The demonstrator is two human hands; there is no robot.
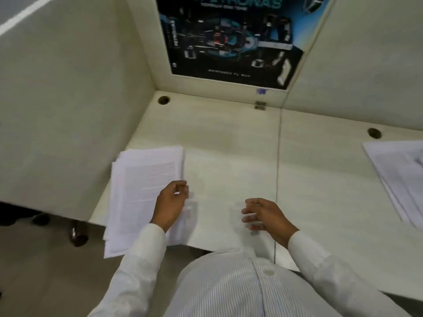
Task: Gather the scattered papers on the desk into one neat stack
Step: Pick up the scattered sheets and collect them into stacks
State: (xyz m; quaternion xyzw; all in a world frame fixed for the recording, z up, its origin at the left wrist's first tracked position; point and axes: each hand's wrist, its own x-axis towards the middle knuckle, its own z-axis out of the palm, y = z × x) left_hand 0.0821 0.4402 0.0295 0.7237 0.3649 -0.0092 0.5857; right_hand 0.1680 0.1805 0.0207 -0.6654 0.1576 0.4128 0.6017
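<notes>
Our left hand (170, 202) curled over the paper stack (144, 186) centre left, grip unclear, our right hand (265, 215) relaxed, empty, 1 more pile (398, 179) far right

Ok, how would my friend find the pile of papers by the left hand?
Start at the racing-car poster on the back wall and come down the cream desk to its front left corner. The stack of papers lies there, poking over the desk's front edge, with the left hand at its right side. The other pile sits far right, untouched.
</notes>
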